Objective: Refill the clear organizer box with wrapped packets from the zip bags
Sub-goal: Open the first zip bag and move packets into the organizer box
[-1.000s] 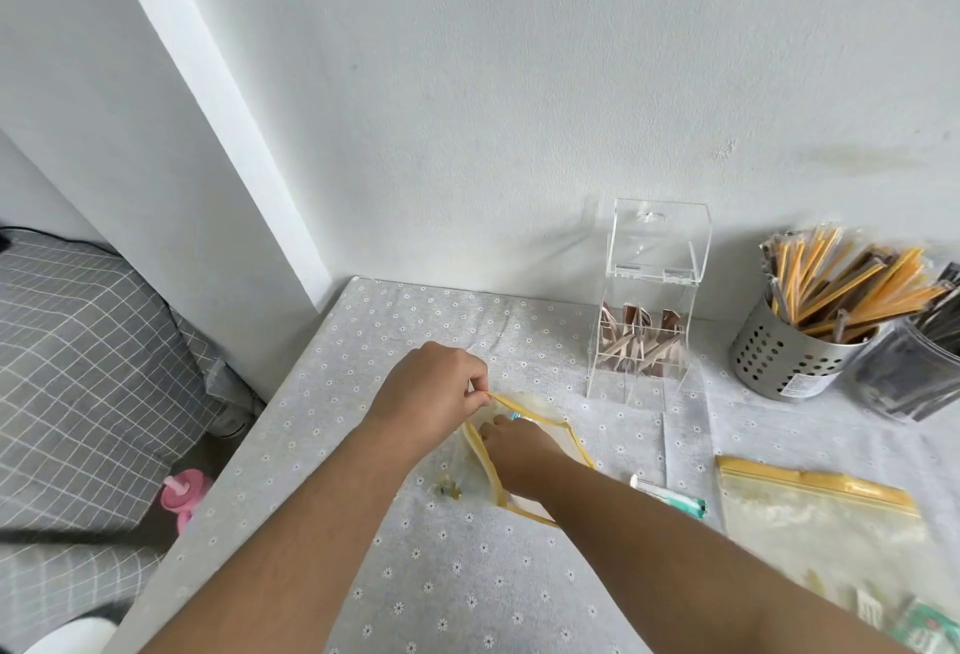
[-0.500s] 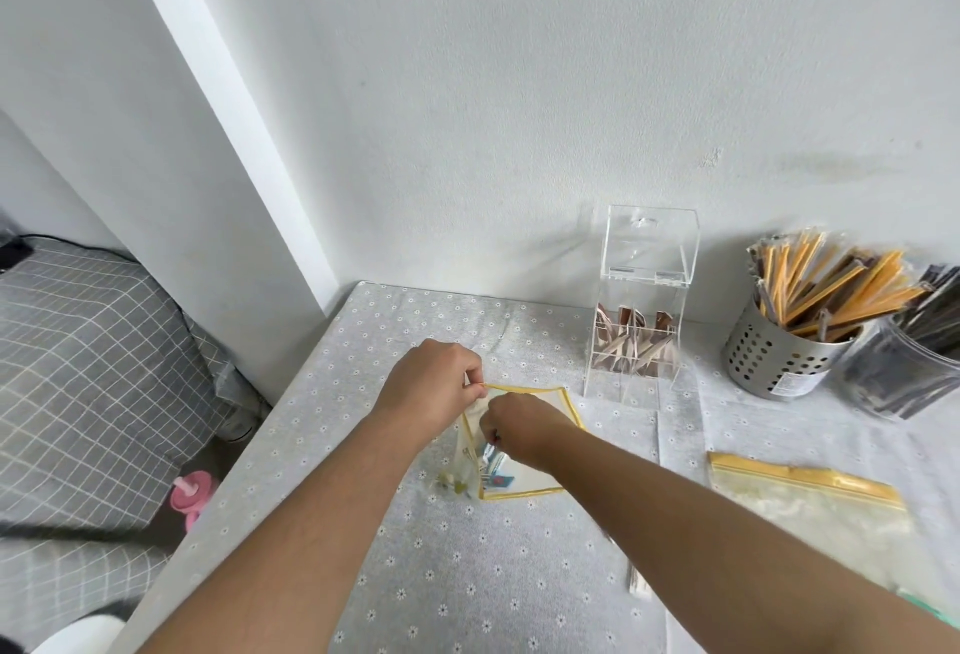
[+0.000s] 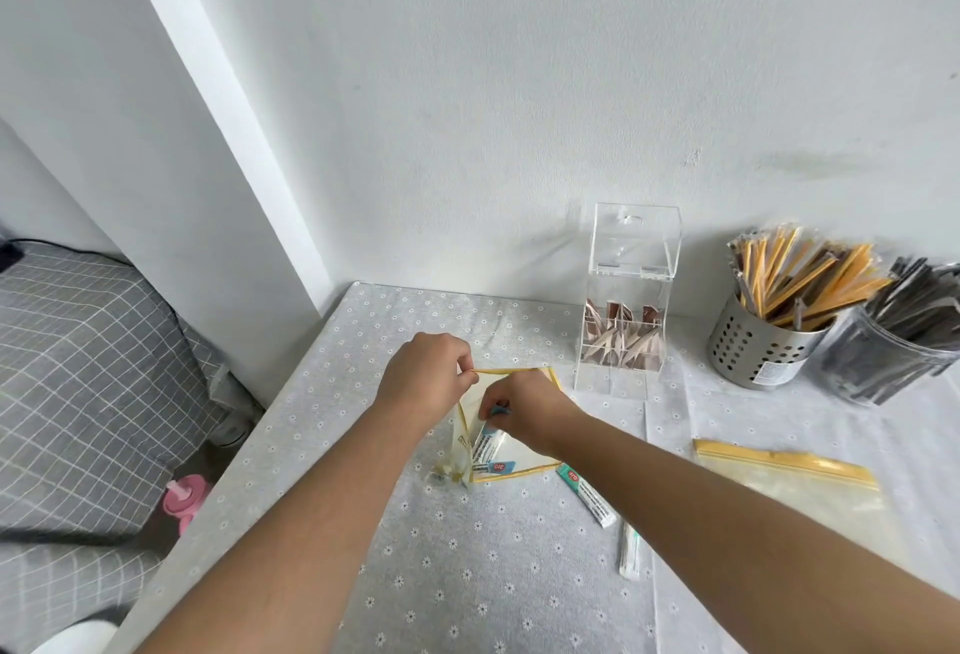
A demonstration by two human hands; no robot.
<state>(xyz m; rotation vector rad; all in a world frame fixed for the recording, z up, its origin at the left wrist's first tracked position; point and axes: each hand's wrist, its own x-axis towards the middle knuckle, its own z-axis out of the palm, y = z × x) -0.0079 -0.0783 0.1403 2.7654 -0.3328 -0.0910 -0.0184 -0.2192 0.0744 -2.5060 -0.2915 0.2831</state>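
At the middle of the grey daisy-print tabletop (image 3: 493, 580), the left hand (image 3: 426, 375) has its grip clamped on the yellow-zippered rim of a small clear plastic zip bag (image 3: 527, 456) and holds the mouth open. The right hand (image 3: 527, 409) reaches into that mouth, its grip pinched on a slim white wrapped packet (image 3: 488, 440) with a teal end, which is only partly out. At least one more packet shows through the bag's wall.

At five o'clock from the bag, two loose packets (image 3: 586, 496) of the same kind lie on the tabletop, near each other but apart. The tall clear acrylic organizer box (image 3: 626, 300) stands at one o'clock from the hands, against the wall. Its lower compartments hold some brown-and-cream packets and its upper part looks bare. A larger yellow-zippered second zip bag (image 3: 789, 484) lies flat at four o'clock.

The refill looks to be at an early stage: packets are coming out of the bag, but no teal-ended ones show in the box. What remains, seemingly, is emptying this bag, loading the loose ones, then the second bag.
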